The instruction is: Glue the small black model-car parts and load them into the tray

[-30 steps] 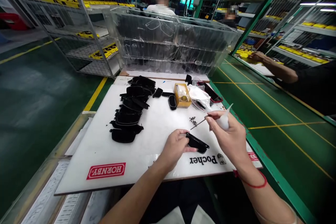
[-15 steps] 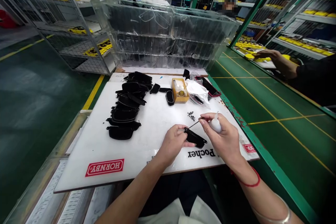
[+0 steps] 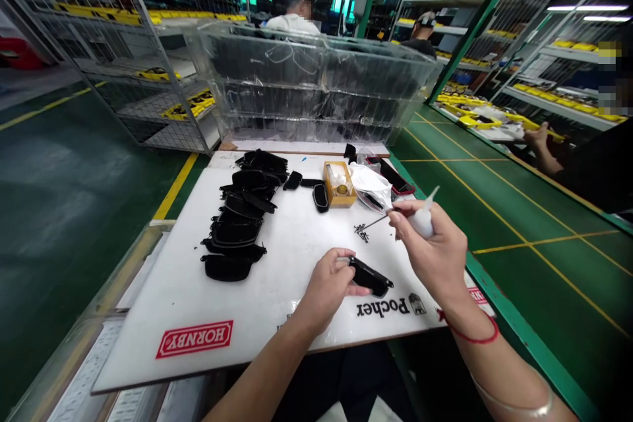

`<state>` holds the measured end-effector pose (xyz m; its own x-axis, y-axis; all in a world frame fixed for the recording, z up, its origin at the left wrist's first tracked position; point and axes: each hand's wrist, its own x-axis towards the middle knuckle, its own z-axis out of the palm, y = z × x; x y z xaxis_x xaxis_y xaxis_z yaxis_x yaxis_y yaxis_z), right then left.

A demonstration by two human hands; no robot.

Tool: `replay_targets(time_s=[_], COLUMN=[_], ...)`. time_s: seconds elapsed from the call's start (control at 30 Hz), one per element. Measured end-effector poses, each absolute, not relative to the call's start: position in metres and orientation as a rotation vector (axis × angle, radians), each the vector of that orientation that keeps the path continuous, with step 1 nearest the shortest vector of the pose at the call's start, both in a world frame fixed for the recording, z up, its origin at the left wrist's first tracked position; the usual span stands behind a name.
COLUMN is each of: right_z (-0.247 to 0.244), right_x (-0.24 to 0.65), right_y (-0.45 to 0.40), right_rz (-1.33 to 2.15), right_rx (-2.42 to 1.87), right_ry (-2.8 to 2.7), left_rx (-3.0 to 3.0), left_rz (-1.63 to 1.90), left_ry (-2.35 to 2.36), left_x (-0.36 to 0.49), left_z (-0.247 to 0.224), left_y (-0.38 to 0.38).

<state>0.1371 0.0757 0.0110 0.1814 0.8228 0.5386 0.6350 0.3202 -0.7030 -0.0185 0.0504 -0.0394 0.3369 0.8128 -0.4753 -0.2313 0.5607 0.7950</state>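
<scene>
My left hand (image 3: 329, 287) pinches one end of a flat, glossy black plastic part (image 3: 372, 279) just above the white board (image 3: 291, 264). In my right hand (image 3: 438, 254) are two things: a thin dark metal rod-like tool (image 3: 374, 223) between thumb and fingertips, and a small white squeeze bottle (image 3: 422, 223) with a pointed nozzle tilted upward. The tool's tip is at a little heap of tiny black pieces (image 3: 362, 233), which look like screws or pins. Whether a piece sticks to the tip is too small to tell.
On the left lies an overlapping row of black plastic parts (image 3: 237, 231). Farther back are a yellowish box (image 3: 339, 201), white paper (image 3: 368, 183) and a red-edged phone (image 3: 395, 177). A clear plastic bin (image 3: 316, 92) stands beyond the board. Another person's hand (image 3: 540, 145) is at the right.
My right hand has moved up and right, taking the tool's tip from the black part to the heap of tiny pieces. My left hand keeps its hold. The view has tilted up.
</scene>
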Motion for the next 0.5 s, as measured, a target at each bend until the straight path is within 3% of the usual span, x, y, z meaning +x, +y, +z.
replay_targets(time_s=[0.33, 0.5], right_z=[-0.01, -0.024], right_x=[0.108, 0.112], right_y=[0.161, 0.171], right_rz=[0.031, 0.141], right_rx=[-1.183, -1.281], right_ry=[-1.61, -1.739], left_rx=[0.802, 0.827], left_rz=[0.722, 0.728], left_ry=[0.971, 0.951], left_x=[-0.018, -0.017], left_z=[-0.038, -0.05], left_y=[0.05, 0.049])
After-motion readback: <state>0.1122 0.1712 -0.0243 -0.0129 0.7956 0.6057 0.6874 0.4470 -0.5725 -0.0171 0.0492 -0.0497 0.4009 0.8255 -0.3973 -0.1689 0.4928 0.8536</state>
